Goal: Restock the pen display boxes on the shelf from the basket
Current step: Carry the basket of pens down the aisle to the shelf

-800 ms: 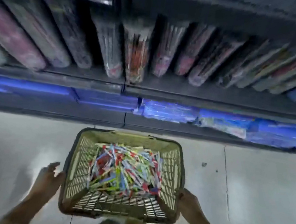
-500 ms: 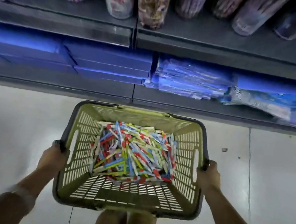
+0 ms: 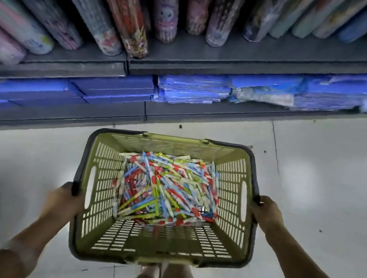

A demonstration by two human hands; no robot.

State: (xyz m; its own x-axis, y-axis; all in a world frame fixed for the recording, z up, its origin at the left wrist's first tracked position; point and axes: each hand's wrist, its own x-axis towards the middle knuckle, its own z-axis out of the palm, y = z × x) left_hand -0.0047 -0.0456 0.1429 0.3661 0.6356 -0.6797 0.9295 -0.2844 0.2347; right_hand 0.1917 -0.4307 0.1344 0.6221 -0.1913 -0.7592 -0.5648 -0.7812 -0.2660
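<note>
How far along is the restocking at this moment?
Nothing looks restocked: the pens lie heaped in the green basket. In hand: the left hand and right hand grip its side rims, carrying it before the shelf. All filling remains; no pen display boxes are visible.

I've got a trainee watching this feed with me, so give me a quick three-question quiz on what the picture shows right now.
1. True or false: the left hand and the right hand each grip a side rim of the green basket.
2. What lies heaped in the basket? A) folded cloths B) colourful pens C) bottles
3. Fill in: the stacked blue packs sit on the ___ of the two visible shelves.

Key: 1 true; 2 B; 3 lower.
</note>
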